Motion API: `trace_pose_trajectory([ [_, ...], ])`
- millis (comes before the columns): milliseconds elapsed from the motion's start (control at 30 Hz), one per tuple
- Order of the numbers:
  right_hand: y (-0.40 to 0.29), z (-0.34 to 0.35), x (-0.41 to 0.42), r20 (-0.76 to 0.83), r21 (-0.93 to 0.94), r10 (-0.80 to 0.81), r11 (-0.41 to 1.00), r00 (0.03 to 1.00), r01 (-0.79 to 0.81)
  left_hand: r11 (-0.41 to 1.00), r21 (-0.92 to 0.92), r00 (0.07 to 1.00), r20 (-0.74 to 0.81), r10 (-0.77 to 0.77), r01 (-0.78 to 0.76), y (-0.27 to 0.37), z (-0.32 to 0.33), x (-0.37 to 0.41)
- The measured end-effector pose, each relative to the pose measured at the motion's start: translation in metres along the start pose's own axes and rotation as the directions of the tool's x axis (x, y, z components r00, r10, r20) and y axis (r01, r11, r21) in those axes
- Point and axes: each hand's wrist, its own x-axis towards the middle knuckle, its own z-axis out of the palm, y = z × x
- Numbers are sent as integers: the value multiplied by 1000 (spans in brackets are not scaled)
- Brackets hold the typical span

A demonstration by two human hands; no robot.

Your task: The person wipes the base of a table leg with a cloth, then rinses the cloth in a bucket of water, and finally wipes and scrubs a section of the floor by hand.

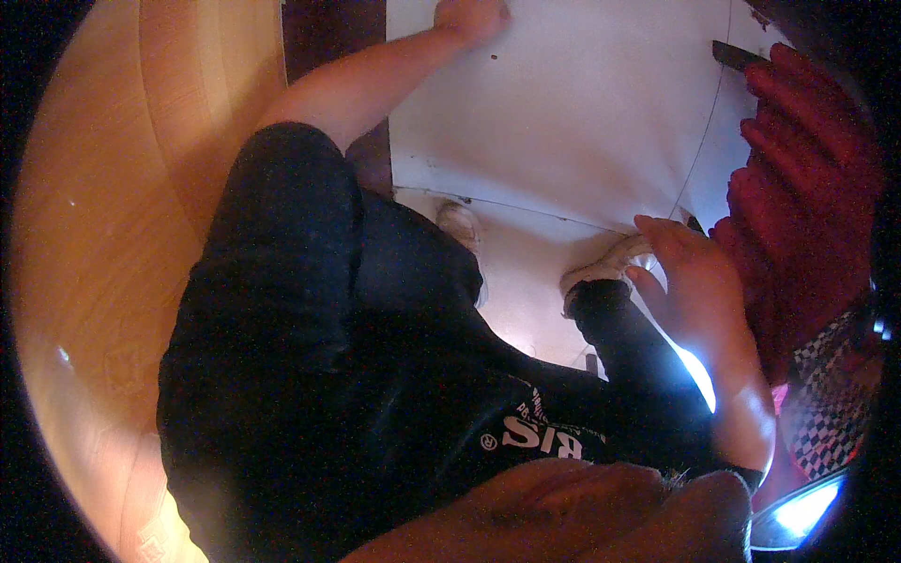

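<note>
My left hand (473,20) is at the top edge over the pale floor, blurred and partly cut off; its fingers look curled, and whether it holds anything cannot be told. Below and to the right, my right hand (693,271) has its thumb and fingers apart with nothing seen between them. It hangs beside a light-coloured shoe (605,271) on my foot. The other light shoe (461,225) shows next to my dark-clothed knee. A black T-shirt (422,422) with white print covers my front.
A wooden panel or furniture surface (105,246) runs down the left. Folds of dark red fabric (802,211) hang on the right, above a black-and-white checkered surface (830,401). A dark, flat object (735,55) sticks out near the fabric. Thin seams cross the pale floor (563,127).
</note>
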Motion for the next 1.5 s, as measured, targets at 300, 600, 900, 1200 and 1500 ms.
trace_pose_trajectory([
  [300,0,-7,-10,34,55,83,995,996,-84,961,183,884,-387,263,-206,44,-7,16],
  [600,-2,-4,-6,112,96,67,992,991,-78,963,-270,944,-316,-101,13,59,-49,11],
  [900,-15,-11,-7,76,-19,169,986,983,-168,979,-122,882,-464,86,-160,16,-52,11],
  [1200,-6,-9,-9,91,1,196,981,976,-196,924,76,605,-735,306,-374,49,-22,4],
  [1500,-11,-13,-16,80,-2,200,980,977,-201,906,16,757,-544,362,-423,66,19,22],
])
